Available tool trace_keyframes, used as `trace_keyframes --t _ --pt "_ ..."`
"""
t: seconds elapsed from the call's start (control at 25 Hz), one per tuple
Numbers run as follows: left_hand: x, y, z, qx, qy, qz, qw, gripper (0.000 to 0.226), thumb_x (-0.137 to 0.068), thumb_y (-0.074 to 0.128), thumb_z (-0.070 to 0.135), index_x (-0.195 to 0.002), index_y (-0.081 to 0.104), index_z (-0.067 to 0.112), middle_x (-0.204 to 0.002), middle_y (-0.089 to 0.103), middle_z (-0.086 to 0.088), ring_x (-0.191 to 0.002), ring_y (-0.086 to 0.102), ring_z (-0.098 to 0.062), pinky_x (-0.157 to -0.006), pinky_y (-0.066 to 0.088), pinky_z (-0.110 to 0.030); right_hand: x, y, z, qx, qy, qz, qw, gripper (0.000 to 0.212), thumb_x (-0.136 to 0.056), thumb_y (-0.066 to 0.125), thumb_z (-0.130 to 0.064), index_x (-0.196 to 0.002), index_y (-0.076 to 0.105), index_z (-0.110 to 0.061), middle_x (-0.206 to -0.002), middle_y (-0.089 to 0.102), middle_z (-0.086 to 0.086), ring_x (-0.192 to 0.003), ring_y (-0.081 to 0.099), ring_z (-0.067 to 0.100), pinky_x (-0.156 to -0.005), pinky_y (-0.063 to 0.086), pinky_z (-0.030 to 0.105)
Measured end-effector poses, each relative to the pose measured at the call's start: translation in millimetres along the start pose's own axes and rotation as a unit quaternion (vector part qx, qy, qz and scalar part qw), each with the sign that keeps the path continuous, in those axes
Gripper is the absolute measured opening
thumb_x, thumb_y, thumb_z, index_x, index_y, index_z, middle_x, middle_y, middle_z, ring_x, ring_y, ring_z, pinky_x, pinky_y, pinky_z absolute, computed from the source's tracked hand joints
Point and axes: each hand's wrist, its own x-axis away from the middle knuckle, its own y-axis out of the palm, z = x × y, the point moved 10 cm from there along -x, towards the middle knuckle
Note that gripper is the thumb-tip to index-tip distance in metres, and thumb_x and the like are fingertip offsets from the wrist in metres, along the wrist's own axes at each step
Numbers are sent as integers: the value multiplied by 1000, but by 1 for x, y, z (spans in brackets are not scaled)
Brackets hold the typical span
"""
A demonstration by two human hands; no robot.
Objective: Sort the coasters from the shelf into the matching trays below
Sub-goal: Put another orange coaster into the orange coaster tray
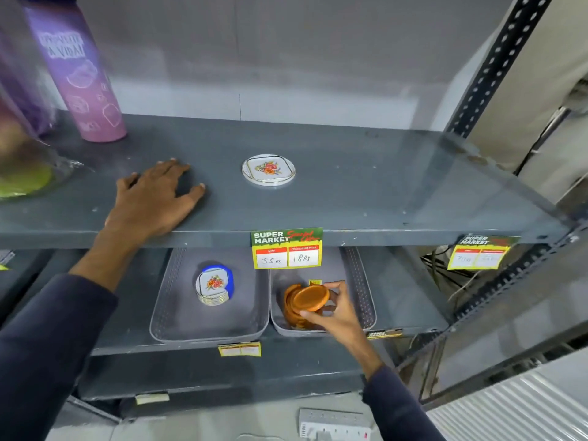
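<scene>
One white round coaster with a flower print [269, 169] lies on the grey upper shelf [350, 192]. My left hand [156, 198] rests flat on that shelf, left of the coaster, fingers apart and holding nothing. Below, the left grey tray [178, 326] holds a stack of white flower coasters [213, 288] beside a blue holder. The right grey tray [366, 297] holds a pile of orange round coasters [291, 310]. My right hand [337, 310] grips one orange coaster [310, 298] just above that pile.
A pink-purple bottle [82, 78] and a clear bag with green contents [25, 179] stand at the upper shelf's left end. Price tags [287, 248] hang on the shelf edge. A perforated upright post [496, 65] rises at right. A white power strip [334, 424] lies on the floor.
</scene>
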Motion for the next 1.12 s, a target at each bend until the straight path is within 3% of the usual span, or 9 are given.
trace_keyframes --t 0.08,0.2,0.36,0.4,0.56,0.76,0.92,1.0,1.12 --pt "0 -2 0 3 -2 3 1000 64 -91 39 63 -145 41 28 -160 33 3 -148 26 -18 -117 15 -48 -16 10 9 42 21 -7 999 76 -63 97 -22 -118 45 -20 -109 65 -16 -110 66 9 -87 55 16" --pt "0 -3 2 3 -4 3 1000 64 -92 40 62 -146 41 28 -160 32 4 -148 26 -17 -117 14 -47 -32 16 22 103 34 -6 994 80 -58 99 -34 -115 43 -23 -100 64 -23 -98 65 6 -94 54 28" --pt "2 -3 2 4 -4 4 1000 64 -91 40 62 -145 41 28 -160 33 4 -148 26 -16 -117 14 -46 -39 11 41 143 52 22 988 103 -32 86 -77 -115 40 -36 -110 69 -8 -113 64 20 -103 53 39" --pt "2 -4 3 4 -4 5 1000 64 -91 40 62 -145 41 28 -159 33 4 -148 26 -16 -117 14 -46 -40 11 43 150 53 27 987 105 -29 85 -78 -115 41 -37 -112 69 -5 -115 64 21 -105 52 39" --pt "2 -4 4 3 0 5 1000 64 -92 40 62 -145 41 28 -159 33 3 -148 27 -17 -117 15 -47 -37 5 33 189 41 57 979 87 -46 102 -40 -116 50 -31 -107 62 -7 -109 56 16 -105 48 34" --pt "2 -3 3 3 -7 -1 1000 64 -91 39 62 -145 41 28 -159 33 4 -148 26 -17 -117 14 -47 -39 8 40 238 74 37 968 79 -48 101 -38 -114 58 -29 -121 68 2 -116 62 27 -104 51 41" --pt "2 -4 4 4 -5 -3 1000 64 -91 39 62 -145 41 27 -160 32 3 -148 26 -17 -117 14 -47 -41 14 41 242 87 12 966 90 -50 101 -36 -129 59 -23 -129 67 3 -123 61 30 -107 50 43" --pt "2 -5 4 7 -6 -5 1000 64 -91 39 62 -145 40 28 -160 32 3 -148 26 -17 -117 14 -47 -34 8 20 214 36 39 975 86 -51 101 -35 -127 62 -27 -129 67 -2 -122 63 26 -107 51 41" --pt "3 -4 4 8 -7 -5 1000 64 -91 37 62 -145 41 28 -160 32 3 -148 26 -17 -117 14 -47 19 -9 -68 150 -173 144 963 55 -62 98 -24 -111 73 -26 -119 70 -20 -107 65 4 -95 55 33"
